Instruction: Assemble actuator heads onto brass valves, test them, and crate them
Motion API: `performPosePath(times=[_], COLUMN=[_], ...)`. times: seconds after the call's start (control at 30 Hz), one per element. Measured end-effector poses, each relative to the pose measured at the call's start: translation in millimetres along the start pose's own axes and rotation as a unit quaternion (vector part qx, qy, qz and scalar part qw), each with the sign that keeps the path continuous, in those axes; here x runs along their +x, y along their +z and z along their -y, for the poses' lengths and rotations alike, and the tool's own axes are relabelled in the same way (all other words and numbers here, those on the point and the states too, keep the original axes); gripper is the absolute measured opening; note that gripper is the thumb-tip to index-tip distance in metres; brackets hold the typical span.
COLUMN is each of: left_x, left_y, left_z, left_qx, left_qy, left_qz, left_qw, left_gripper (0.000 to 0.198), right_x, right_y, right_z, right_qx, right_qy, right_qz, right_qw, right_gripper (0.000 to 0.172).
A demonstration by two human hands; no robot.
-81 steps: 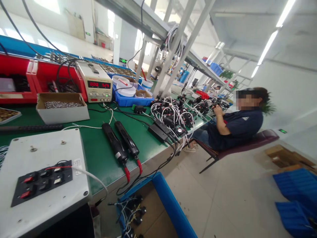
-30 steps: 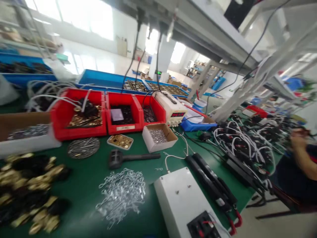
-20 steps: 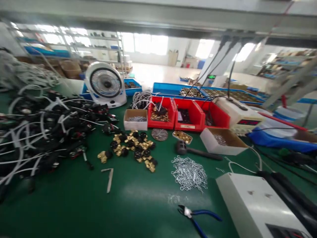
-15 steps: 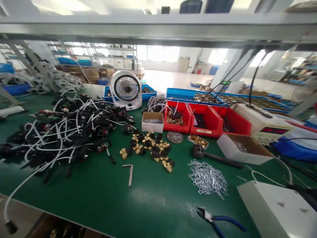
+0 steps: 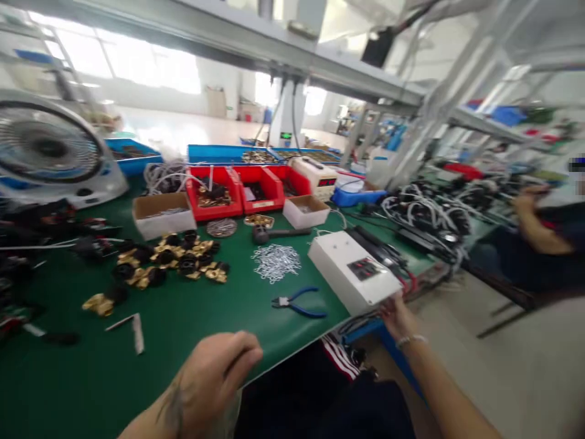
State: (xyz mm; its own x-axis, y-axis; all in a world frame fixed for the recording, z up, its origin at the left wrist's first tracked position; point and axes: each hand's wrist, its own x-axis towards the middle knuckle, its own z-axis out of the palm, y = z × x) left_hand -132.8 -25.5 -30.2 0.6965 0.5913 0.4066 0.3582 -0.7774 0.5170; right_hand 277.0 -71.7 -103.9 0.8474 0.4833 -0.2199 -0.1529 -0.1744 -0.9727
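My left hand (image 5: 214,375) hovers over the front edge of the green table (image 5: 192,317) with its fingers curled; something pale and translucent shows under it, too blurred to name. My right hand (image 5: 397,316) reaches to the near corner of a white switch box (image 5: 350,268) at the table's edge and touches it; its fingers are small and blurred. Blue-handled pliers (image 5: 298,302) lie between the two hands. Behind them are a heap of silver wire clips (image 5: 276,262) and a scatter of brass and black fittings (image 5: 171,259).
Red bins (image 5: 242,189), two cardboard boxes (image 5: 159,213), a mallet (image 5: 276,233), a power supply (image 5: 317,174) and a white fan (image 5: 50,152) stand further back. Black drivers (image 5: 379,247) and a cable heap (image 5: 429,213) lie right. A seated person (image 5: 539,244) works at the right.
The view swung left across the table and then back to the right and down. Both of my hands have come into view, the right one at the white box.
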Motion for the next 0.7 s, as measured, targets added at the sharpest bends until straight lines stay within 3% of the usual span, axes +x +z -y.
performPosePath(times=[0.03, 0.13, 0.27, 0.43, 0.7], left_x=[20, 63, 79, 72, 73], left_y=[7.0, 27.8, 51.8, 64.5, 53.8], left_z=[4, 16, 38, 62, 64], left_qx=[0.038, 0.063, 0.084, 0.097, 0.082], left_qy=[0.072, 0.155, 0.193, 0.176, 0.102], left_qz=[-0.025, -0.036, -0.064, -0.096, -0.085], left_qw=[0.996, 0.985, 0.976, 0.975, 0.988], left_gripper=[0.039, 0.040, 0.040, 0.038, 0.042], right_x=[1, 10, 25, 34, 41], right_y=[-16, -31, -24, -29, -31], right_z=[1, 2, 5, 8, 6], right_qx=[0.006, 0.025, 0.030, -0.013, -0.073], right_qy=[0.018, 0.056, 0.073, 0.082, 0.045], right_qz=[-0.025, -0.061, -0.067, -0.061, -0.050], right_qw=[1.000, 0.996, 0.995, 0.995, 0.995], right_gripper=[0.028, 0.027, 0.028, 0.030, 0.033])
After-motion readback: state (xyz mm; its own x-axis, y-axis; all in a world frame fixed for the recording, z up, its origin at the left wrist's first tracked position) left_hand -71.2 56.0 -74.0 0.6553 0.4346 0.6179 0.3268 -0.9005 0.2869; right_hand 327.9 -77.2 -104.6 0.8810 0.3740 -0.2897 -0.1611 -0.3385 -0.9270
